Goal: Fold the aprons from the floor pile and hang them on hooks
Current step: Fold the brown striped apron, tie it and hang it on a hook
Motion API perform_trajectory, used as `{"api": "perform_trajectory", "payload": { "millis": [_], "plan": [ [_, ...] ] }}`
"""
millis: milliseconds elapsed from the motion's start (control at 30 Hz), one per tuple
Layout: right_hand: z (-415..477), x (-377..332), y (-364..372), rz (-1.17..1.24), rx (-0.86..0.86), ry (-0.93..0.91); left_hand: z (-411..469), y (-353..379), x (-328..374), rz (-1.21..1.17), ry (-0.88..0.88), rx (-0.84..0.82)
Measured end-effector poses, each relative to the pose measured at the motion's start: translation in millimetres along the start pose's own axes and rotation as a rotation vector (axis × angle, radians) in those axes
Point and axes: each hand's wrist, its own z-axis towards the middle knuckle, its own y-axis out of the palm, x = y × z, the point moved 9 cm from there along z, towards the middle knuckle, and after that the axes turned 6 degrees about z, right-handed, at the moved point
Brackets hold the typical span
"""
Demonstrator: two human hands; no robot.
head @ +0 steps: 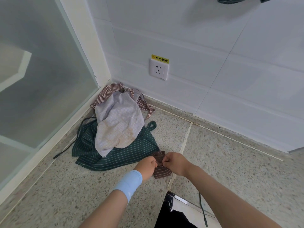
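A small brown striped apron [162, 170], folded into a tight bundle, lies on the speckled floor. My left hand [146, 167] and my right hand [175, 163] both pinch it at its middle, one from each side. Behind it, in the corner, lies the pile: a dark green striped apron [118, 155] spread flat, and on top of it a crumpled pale checked apron [118, 124] with red-checked trim [107, 94]. Dark fabric [230, 0] hangs at the very top of the wall, mostly cut off.
A wall socket [158, 69] with a yellow warning label sits low on the white tiled wall. A frosted glass panel [37, 76] closes the left side. A dark strap [203, 211] dangles near my legs at the bottom.
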Motion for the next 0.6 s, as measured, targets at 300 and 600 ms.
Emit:
{"api": "perform_trajectory", "payload": {
  "millis": [300,600],
  "plan": [
    [6.0,19.0,-32.8,0.190,0.090,0.074,6.6,-8.8,-36.7,-0.315,-0.174,0.235],
    [18.2,15.5,-28.9,0.024,0.061,0.081,25.6,-14.7,-24.0,0.040,-0.033,0.051]
  ]
}}
